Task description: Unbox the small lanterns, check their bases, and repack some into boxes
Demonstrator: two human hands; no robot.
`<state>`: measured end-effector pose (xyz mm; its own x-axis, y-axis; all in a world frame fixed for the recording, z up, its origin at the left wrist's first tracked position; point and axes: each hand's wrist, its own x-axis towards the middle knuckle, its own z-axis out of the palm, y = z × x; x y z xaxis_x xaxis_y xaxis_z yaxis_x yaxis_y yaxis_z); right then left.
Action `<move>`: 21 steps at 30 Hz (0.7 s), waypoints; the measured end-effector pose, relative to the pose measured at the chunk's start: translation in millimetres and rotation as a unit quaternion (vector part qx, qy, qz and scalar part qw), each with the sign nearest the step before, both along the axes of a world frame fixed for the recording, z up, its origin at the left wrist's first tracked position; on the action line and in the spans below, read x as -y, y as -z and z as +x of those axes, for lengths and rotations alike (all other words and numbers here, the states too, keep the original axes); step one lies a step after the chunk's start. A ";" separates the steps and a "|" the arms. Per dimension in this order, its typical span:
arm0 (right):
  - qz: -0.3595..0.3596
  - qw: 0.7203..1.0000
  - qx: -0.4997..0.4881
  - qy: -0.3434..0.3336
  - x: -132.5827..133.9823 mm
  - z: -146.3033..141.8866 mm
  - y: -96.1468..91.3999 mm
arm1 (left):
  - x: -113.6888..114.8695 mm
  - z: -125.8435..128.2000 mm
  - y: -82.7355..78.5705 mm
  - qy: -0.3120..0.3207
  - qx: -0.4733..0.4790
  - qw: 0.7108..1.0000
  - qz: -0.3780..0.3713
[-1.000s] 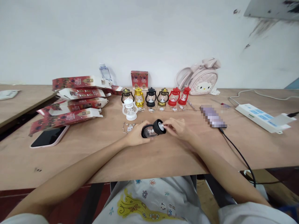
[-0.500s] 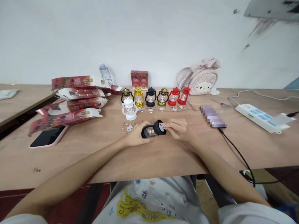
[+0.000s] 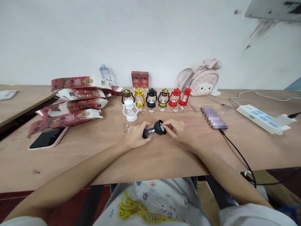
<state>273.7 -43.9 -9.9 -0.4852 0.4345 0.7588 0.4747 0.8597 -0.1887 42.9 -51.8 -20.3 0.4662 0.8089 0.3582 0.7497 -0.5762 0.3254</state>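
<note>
My left hand (image 3: 136,135) is wrapped around a small black lantern (image 3: 150,131) with a clear body. The lantern lies tilted on its side, its round base turned to the right. At that base, the pinched fingertips of my right hand (image 3: 175,129) touch a pale part inside the rim; whether they grip a small piece cannot be made out. Just behind my left hand, small loose metal parts (image 3: 125,128) lie on the table, partly hidden by it. A white lantern (image 3: 130,111) stands upright beyond them.
Behind stand several lanterns, among them a gold one (image 3: 139,99) and a red one (image 3: 175,98), with small parts before them. Opened red boxes (image 3: 70,117) and a phone (image 3: 48,138) lie left. To the right are another phone (image 3: 213,117), a power strip (image 3: 263,118) and a pink bag (image 3: 204,82).
The black lantern has rolled slightly in my left hand, and its handle now crosses the clear body. My right fingertips stay at the base with a slightly changed bend.
</note>
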 end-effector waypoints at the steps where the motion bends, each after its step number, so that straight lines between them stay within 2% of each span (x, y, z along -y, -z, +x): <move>1: -0.028 1.000 -0.014 -0.003 0.3 -1.0 0.9 | -0.8 -1.9 -0.6 -0.007 -0.019 0.999 0.028; 6: -0.157 0.984 -0.086 -0.013 2.9 -9.9 3.6 | -10.6 -19.4 -12.7 0.013 -0.101 0.974 0.202; 9: -0.225 0.965 -0.130 -0.022 4.4 -18.4 5.4 | -15.6 -27.9 -21.5 0.019 -0.126 0.954 0.271; 13: -0.264 0.949 -0.174 -0.017 4.7 -29.6 12.8 | -18.4 -31.0 -25.6 0.005 -0.126 0.954 0.272; 18: -0.257 0.944 -0.208 0.004 -1.4 -35.1 27.0 | -24.8 -38.6 -19.6 0.013 -0.100 0.963 0.252; 21: -0.260 0.921 -0.288 0.031 -10.8 -31.6 32.1 | -29.2 -48.2 -16.2 -0.059 -0.036 0.968 0.242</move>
